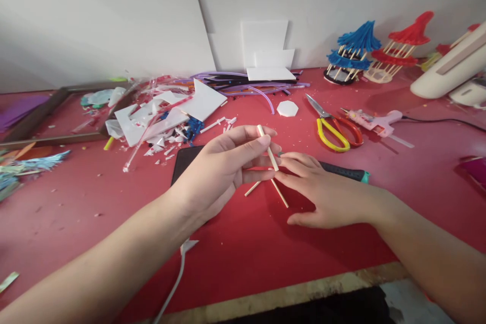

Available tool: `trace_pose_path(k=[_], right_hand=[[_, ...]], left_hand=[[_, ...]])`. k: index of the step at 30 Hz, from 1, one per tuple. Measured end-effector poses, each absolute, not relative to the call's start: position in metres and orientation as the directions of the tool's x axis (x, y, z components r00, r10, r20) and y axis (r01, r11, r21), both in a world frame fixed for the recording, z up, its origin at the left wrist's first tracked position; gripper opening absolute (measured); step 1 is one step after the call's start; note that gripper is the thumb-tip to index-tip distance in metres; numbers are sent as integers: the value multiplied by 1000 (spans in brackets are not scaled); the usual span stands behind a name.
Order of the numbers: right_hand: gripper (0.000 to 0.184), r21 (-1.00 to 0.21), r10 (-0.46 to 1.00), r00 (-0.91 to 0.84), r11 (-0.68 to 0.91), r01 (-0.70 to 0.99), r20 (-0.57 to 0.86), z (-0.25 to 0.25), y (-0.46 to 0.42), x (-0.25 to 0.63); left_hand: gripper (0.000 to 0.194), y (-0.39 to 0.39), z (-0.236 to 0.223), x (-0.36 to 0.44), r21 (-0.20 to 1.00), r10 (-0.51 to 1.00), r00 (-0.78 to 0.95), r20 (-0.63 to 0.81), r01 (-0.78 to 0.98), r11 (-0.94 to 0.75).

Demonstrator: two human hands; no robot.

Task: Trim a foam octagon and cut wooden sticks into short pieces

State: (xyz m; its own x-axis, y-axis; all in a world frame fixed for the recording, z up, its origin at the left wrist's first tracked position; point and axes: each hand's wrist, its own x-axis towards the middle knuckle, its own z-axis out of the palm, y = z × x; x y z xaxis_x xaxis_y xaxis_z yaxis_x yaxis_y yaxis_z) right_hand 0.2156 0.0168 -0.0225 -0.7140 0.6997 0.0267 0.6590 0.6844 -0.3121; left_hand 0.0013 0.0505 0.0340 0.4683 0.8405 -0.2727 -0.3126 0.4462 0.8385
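Over the middle of the red table, my left hand (228,162) is closed, pinching a short pale wooden stick (269,149) between thumb and fingers. The stick tilts down to the right. My right hand (319,190) is open, palm down, fingers stretched toward the stick's lower end and thumb apart. Whether its fingertips touch the stick I cannot tell. Under that hand lies a cutter knife (343,172) with a black handle and teal end, partly hidden. Another thin stick (280,193) rests on the table below my fingers, beside a shorter stick piece (252,189).
Scissors (330,126), a pink glue gun (377,122) and a white octagon (287,108) lie beyond my hands. Blue (351,53) and red (402,45) stick towers stand at the back right. White scraps (167,116) cover the left. A black phone-like slab (186,162) and white cable (176,278) are near my left arm.
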Motion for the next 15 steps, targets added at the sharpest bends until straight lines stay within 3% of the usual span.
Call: trace_pose_path(k=[3,7,11,15], right_hand=[[59,-290,782,-617,612,736,84,-18,19,221],[31,-116,929,-340,357,927,145,-22,26,235],[22,-91,951,-286,297,951,114,-33,30,245],[19,-227,884,-202,319,920,422,-32,31,239]], left_hand=[[12,51,38,2,720,770,496,-402,-349,601],[14,51,41,0,627,716,526,-459,-379,680],[10,51,36,-2,702,750,508,-425,-338,626],[13,49,31,-1,876,825,467,-317,-191,444]])
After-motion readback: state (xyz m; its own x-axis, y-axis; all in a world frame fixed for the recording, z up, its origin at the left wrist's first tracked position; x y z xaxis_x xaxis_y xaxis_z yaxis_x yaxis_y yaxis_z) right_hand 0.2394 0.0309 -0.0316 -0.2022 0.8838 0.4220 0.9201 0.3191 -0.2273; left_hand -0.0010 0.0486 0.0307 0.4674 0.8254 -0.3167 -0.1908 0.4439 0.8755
